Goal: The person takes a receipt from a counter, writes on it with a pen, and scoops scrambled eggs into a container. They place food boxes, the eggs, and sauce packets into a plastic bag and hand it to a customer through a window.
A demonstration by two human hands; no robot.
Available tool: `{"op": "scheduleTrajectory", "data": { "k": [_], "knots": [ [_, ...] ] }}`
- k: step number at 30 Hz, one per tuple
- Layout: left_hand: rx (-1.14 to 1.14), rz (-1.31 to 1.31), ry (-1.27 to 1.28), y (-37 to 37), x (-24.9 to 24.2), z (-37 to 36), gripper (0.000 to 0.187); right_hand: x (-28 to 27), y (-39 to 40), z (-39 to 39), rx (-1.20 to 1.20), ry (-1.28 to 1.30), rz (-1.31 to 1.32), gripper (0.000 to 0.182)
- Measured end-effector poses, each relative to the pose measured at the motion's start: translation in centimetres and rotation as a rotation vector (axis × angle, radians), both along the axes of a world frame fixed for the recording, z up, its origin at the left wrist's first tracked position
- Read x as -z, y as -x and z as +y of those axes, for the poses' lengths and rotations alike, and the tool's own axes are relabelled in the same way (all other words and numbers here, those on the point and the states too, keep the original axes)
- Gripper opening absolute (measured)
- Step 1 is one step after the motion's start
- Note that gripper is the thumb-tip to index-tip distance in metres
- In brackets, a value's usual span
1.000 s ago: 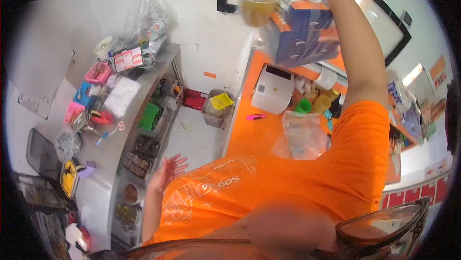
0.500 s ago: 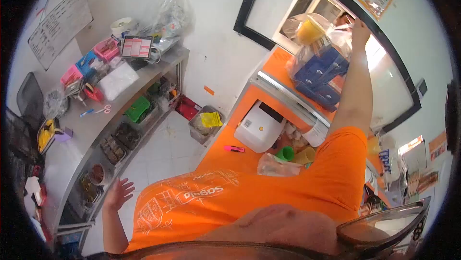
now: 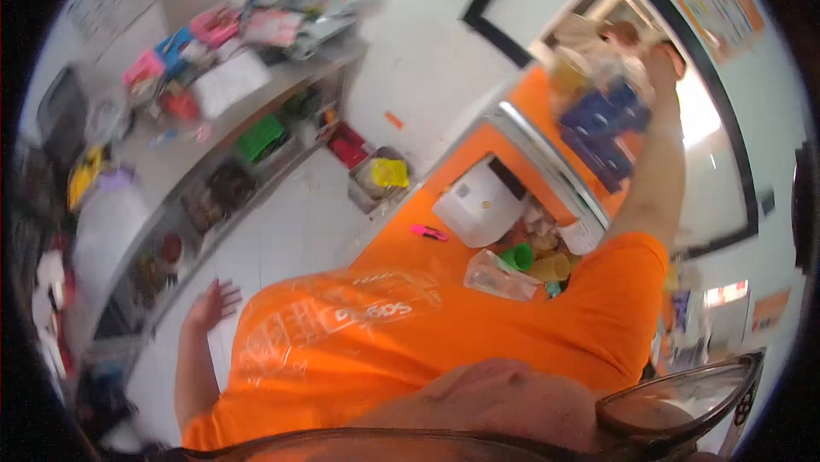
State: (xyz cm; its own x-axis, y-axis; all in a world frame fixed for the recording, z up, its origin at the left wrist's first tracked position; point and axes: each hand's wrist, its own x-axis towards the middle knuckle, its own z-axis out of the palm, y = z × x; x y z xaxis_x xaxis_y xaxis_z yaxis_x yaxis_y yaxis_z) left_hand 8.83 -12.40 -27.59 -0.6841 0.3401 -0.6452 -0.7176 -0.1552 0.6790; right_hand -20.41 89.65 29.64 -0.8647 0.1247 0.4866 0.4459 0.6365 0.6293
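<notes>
1. Blurred white lettering beginning "Sag" crosses the orange shirt (image 3: 342, 351).
2. Left hand (image 3: 213, 304): empty, fingers spread, near left.
3. Green cup (image 3: 517, 257) lies beside a yellow cup (image 3: 551, 267) on the orange tabletop (image 3: 401, 240).
4. Far right, the right hand (image 3: 662, 65), blurred, grips a clear bag (image 3: 598, 103) containing blue boxes (image 3: 598, 125) and a yellowish container (image 3: 568, 76).

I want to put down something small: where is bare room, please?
The orange counter looks bare left of the pink marker. Floor shows bare between counter and grey desk. Crowded: right of the white machine, with cups and clear plastic.
</notes>
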Motion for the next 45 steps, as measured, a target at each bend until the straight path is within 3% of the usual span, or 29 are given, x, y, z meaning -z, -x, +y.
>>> {"op": "scheduleTrajectory", "data": {
  "k": [5, 9, 12, 19, 24, 26, 29, 31, 33, 35, 37, 39, 41, 42, 43, 45],
  "knots": [
    [-0.074, 0.032, 0.019, -2.6, -0.5, 4.9, 0.061, 4.8, 2.9, -3.9, -0.164, 0.109, -0.092, 0.042],
    [-0.208, -0.111, 0.06, -6.9, -2.5, 7.4, 0.069, 9.7, 0.6, -16.7, -0.507, 0.388, -0.05, 0.042],
    [-0.338, -0.161, 0.081, -9.1, -2.1, 7.9, 0.069, 13.0, -5.3, -26.4, -0.756, 0.619, -0.2, 0.041],
    [-0.56, -0.148, 0.116, -13.6, -0.5, 0.5, 0.065, 19.5, -15.9, -46.3, -1.102, 0.941, -0.885, 0.041],
    [-0.537, -0.02, 0.428, -17.4, -0.9, -11.1, 0.058, 23.0, -18.1, -59.1, -1.3, 1.187, -1.313, 0.041],
    [-0.574, -0.029, 0.524, -17.5, -0.7, -14.4, 0.056, 25.5, -17.5, -64.1, -1.244, 1.399, -1.357, 0.041],
    [-0.408, 0.148, 0.974, -18.5, -0.3, -21.3, 0.054, 32.7, -14.5, -74.4, -0.85, 1.766, -1.3, 0.039],
    [-0.404, 0.145, 1.184, -18.1, 0.0, -26.5, 0.046, 38.3, -12.7, -80.5, -0.701, 1.697, -1.285, 0.034],
    [-0.506, 0.147, 1.178, -16.7, -0.5, -32.6, 0.049, 45.2, -10.2, -84.8, -0.783, 1.237, -1.329, 0.032],
    [-0.639, 0.114, 1.21, -14.4, -0.4, -38.7, 0.052, 46.7, -10.5, -90.7, -0.734, 1.232, -1.585, 0.03],
    [-0.623, 0.131, 1.47, -11.4, 0.6, -44.8, 0.06, 48.2, -9.7, -97.9, -0.745, 1.22, -1.764, 0.03],
    [-0.696, -0.076, 1.616, -7.9, 3.4, -50.8, 0.065, 50.4, -8.4, -105.4, -0.804, 1.225, -1.875, 0.03],
    [-0.839, -0.249, 1.575, -5.4, 1.6, -53.5, 0.065, 49.1, -9.7, -115.0, -0.847, 1.065, -1.853, 0.031],
    [-0.902, -0.346, 1.54, -4.9, 1.4, -54.0, 0.064, 51.8, -9.3, -118.5, -0.928, 1.103, -1.957, 0.031],
    [-1.015, -0.25, 1.494, -4.7, 1.5, -55.5, 0.061, 55.0, -8.4, -123.4, -1.046, 1.146, -2.049, 0.031],
    [-1.214, -0.069, 1.388, -5.6, 2.1, -56.0, 0.056, 59.1, -9.6, -133.1, -0.904, 1.322, -2.218, 0.026]
  ]
}}
